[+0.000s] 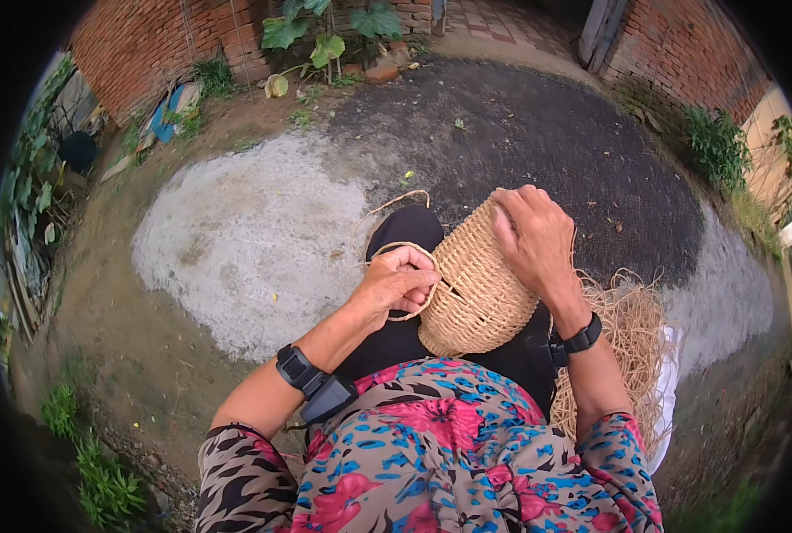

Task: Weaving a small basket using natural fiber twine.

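1. L hand: fingers curled nearly closed, straw cord pinched, looped round hand.
2. R hand: half-curled, woven basket gripped at its far R edge.
3. Basket is tilted & supported on lap, btwn hands.
4. Loose straw is heaped R of lap, w/ white sheet partly covered.

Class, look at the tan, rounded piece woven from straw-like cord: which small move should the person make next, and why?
Probably the left hand should draw the thin tan twisted cord snug: it curves in an open loop around those fingers, beside the woven piece, and the right hand already rests on the piece's far end.
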Demonstrator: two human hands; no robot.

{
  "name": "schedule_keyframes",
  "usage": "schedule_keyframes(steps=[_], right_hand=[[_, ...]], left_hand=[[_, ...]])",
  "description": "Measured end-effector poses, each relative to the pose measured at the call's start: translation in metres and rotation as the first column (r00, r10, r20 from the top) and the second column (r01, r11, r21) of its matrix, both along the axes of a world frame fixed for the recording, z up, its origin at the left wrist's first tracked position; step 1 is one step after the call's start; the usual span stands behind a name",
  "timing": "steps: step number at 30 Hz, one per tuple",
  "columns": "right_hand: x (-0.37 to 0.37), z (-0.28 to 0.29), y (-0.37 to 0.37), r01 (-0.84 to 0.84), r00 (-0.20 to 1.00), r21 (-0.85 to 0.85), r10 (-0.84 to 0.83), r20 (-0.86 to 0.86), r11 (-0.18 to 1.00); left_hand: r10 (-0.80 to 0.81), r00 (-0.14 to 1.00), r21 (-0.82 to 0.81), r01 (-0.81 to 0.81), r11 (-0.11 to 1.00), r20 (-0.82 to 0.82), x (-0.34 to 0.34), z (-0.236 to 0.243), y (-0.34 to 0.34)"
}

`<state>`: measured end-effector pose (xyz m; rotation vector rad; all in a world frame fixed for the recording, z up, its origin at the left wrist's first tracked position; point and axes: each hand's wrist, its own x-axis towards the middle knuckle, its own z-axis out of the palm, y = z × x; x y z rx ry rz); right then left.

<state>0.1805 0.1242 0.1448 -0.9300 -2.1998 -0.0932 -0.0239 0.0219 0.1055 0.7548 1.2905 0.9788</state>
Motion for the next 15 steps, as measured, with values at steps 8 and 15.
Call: schedule_keyframes(steps=[8, 15], right_hand=[[-0.005, -0.008, 0.007, -0.009, 0.999, 0.021, 0.008, 0.049, 1.000], [-0.006, -0.015, 0.010, 0.041, 0.990, -0.011, -0.039, 0.132, 0.999]], left_hand=[[-0.082, 0.982, -0.192, 0.048, 0.980, -0.170, 0.002, -0.001, 0.015], [-0.082, 0.949, -0.195, 0.023, 0.981, -0.305, 0.011, -0.016, 0.028]])
